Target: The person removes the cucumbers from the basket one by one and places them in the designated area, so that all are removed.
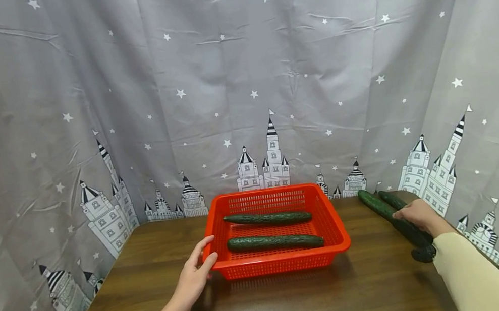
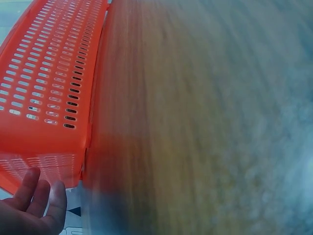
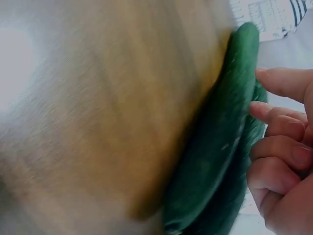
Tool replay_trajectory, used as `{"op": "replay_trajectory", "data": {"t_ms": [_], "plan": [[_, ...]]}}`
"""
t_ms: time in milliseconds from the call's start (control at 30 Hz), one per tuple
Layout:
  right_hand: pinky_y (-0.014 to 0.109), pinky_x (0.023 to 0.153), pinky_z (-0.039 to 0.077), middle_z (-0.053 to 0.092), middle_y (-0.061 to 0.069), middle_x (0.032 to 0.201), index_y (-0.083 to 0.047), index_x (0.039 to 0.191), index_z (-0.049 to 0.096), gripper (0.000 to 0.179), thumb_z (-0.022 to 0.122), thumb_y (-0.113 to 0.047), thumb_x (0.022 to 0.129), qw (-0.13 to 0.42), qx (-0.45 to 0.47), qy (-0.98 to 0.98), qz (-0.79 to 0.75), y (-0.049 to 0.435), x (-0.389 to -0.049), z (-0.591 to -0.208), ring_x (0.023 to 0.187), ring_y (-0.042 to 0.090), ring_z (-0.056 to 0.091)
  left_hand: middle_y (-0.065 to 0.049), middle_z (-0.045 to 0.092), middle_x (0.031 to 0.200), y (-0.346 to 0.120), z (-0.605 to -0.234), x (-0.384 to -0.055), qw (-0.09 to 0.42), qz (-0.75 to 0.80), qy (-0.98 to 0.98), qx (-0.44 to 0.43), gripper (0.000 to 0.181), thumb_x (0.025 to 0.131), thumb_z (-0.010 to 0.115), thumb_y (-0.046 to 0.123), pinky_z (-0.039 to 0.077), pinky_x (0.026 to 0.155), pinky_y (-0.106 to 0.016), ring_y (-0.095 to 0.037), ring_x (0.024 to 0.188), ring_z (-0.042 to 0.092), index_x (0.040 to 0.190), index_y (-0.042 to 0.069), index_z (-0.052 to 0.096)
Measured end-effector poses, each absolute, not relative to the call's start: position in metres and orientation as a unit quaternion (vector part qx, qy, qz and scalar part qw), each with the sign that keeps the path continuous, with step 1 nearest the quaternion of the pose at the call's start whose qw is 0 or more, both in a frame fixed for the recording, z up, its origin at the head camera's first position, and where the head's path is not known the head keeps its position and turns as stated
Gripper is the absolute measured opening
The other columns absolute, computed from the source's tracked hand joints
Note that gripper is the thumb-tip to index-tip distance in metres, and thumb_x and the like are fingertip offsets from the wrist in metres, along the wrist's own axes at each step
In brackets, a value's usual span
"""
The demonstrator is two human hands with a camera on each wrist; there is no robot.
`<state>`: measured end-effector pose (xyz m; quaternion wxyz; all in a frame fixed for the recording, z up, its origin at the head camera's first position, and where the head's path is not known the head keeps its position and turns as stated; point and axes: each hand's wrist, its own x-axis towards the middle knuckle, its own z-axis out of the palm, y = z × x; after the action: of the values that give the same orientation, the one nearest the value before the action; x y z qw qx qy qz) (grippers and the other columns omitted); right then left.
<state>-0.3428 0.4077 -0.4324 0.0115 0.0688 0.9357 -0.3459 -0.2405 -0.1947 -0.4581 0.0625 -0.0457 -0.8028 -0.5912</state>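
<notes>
A red plastic basket (image 1: 283, 257) with slotted walls stands on the table and holds two dark green cucumbers: one toward the back (image 1: 267, 218), one toward the front (image 1: 274, 242). My left hand (image 1: 192, 279) holds the basket's left rim; thumb and index finger reach the edge, while other fingers (image 2: 57, 203) lie along the outer wall. At the far right, two more cucumbers lie side by side, a nearer one (image 3: 215, 132) and one partly hidden behind it (image 3: 252, 129). Over them is my right hand (image 1: 422, 216), thumb and index fingertips at their side, the other fingers bent.
The brown wooden table (image 1: 372, 284) extends around the basket. A grey curtain (image 1: 241, 75) printed with stars and castles hangs behind the table and along both sides. A small dark object (image 1: 423, 254) sits at my right wrist.
</notes>
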Motion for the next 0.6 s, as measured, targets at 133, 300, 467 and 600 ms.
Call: {"op": "replay_trajectory", "data": {"t_ms": [133, 300, 467, 600], "plan": [[0.036, 0.051, 0.043, 0.048, 0.002, 0.056, -0.004, 0.060, 0.062, 0.033, 0.072, -0.024, 0.085, 0.000, 0.027, 0.951, -0.307, 0.395, -0.352, -0.417, 0.053, 0.016, 0.043, -0.016, 0.060, 0.109, -0.196, -0.456, -0.240, 0.059, -0.592, -0.802, -0.046, 0.048, 0.101, 0.062, 0.023, 0.052, 0.069, -0.032, -0.022, 0.084, 0.057, 0.147, 0.023, 0.048], [0.053, 0.083, 0.053, 0.072, 0.026, 0.098, 0.007, 0.092, 0.077, 0.028, 0.072, -0.020, 0.085, -0.019, -0.044, 0.967, -0.249, 0.375, -0.358, -0.396, 0.092, 0.039, 0.066, -0.011, 0.061, 0.106, -0.196, -0.457, -0.242, 0.067, -0.589, -0.804, -0.050, 0.049, 0.099, 0.064, 0.022, 0.052, 0.070, -0.032, -0.016, 0.083, 0.058, 0.146, 0.023, 0.050], [0.045, 0.079, 0.053, 0.074, 0.022, 0.098, 0.006, 0.096, 0.077, 0.028, 0.073, -0.020, 0.086, -0.003, -0.068, 0.964, -0.256, 0.350, -0.365, -0.379, 0.087, 0.032, 0.065, -0.009, 0.060, 0.107, -0.197, -0.458, -0.241, 0.067, -0.588, -0.804, -0.047, 0.049, 0.099, 0.064, 0.022, 0.052, 0.070, -0.032, -0.014, 0.083, 0.057, 0.146, 0.023, 0.050], [0.034, 0.068, 0.046, 0.073, 0.018, 0.092, 0.007, 0.095, 0.077, 0.028, 0.075, -0.019, 0.084, -0.001, -0.081, 0.960, -0.267, 0.332, -0.371, -0.367, 0.075, 0.020, 0.053, -0.011, 0.061, 0.108, -0.196, -0.458, -0.240, 0.067, -0.589, -0.804, -0.048, 0.048, 0.100, 0.063, 0.023, 0.052, 0.070, -0.032, -0.014, 0.083, 0.057, 0.145, 0.024, 0.050]]}}
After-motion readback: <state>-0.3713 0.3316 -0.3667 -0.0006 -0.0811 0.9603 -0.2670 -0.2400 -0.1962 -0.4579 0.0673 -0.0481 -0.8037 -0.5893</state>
